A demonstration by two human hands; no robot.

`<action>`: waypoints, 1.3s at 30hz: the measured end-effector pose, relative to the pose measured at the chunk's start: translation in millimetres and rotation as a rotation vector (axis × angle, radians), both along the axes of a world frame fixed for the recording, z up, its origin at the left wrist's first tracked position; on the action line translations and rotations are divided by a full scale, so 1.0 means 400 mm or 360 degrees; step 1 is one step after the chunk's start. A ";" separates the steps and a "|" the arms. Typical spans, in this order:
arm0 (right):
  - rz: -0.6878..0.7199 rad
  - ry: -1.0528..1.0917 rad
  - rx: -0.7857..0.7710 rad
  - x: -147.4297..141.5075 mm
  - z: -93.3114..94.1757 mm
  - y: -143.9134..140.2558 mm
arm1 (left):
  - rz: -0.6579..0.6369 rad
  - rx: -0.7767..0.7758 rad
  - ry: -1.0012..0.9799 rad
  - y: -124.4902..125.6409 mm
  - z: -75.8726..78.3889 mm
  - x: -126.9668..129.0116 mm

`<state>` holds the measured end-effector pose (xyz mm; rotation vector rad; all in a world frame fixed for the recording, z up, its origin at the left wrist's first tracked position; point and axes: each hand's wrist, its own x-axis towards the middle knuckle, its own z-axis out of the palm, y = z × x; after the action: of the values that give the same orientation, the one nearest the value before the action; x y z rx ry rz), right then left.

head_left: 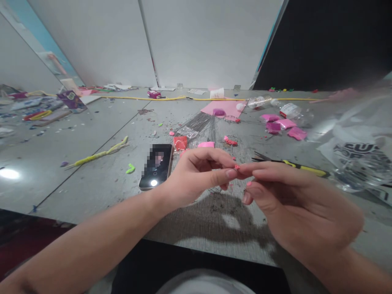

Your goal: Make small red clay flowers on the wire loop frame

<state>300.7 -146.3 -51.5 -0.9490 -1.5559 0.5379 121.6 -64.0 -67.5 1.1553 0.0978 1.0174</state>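
Observation:
Above the near part of the table, my left hand [203, 173] pinches a tiny reddish-pink lump of modelling clay [237, 167] between thumb and fingertips. My right hand [294, 200] meets it from the other side, its forefinger reaching to the lump. A smaller pink bit of clay [249, 183] shows at the right thumb's tip, with the fingers curled round close to it. Just beyond the hands lie a red clay packet [180, 143], a pink clay packet [206, 145] and a wire ring with pink clay on it [230, 141].
A phone [157, 165] lies left of my left hand. Behind my right hand are yellow-black scissors [301, 167]. Thin dark wires [199, 124] fan out beyond, near a pink sheet [211, 107]. Pink packets [283, 123], plastic bottles [292, 112] and a plastic bag [355, 147] lie right.

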 end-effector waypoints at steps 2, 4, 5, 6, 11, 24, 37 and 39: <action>-0.0013 -0.0001 -0.0018 0.001 0.001 0.001 | 0.0000 0.0003 -0.0006 0.002 0.001 0.001; -0.0010 0.0016 0.0001 0.001 -0.001 0.004 | -0.0006 0.0001 -0.0011 0.004 0.004 0.002; 0.0003 0.0030 0.0024 0.001 -0.003 0.006 | -0.0006 0.0004 -0.0010 0.005 0.005 0.002; 0.0016 0.0045 0.0051 0.000 -0.006 0.008 | -0.0002 0.0009 -0.0007 0.006 0.006 0.003; -0.0018 0.0083 0.0102 0.003 -0.015 0.011 | 0.0033 0.0100 0.0025 0.005 0.007 0.001; -0.0115 -0.0092 0.0402 -0.003 -0.002 0.018 | -0.0094 0.0160 -0.0023 -0.009 0.022 0.000; 0.0147 -0.0159 0.0443 0.018 0.006 0.027 | -0.0143 0.0154 0.0120 -0.008 0.029 -0.010; 0.0126 -0.0169 0.0469 0.018 0.006 0.026 | -0.0137 0.0163 0.0130 -0.008 0.031 -0.011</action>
<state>308.1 -135.7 -49.1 -0.7022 -1.7184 0.3052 117.0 -67.2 -55.1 1.2839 0.0608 0.9073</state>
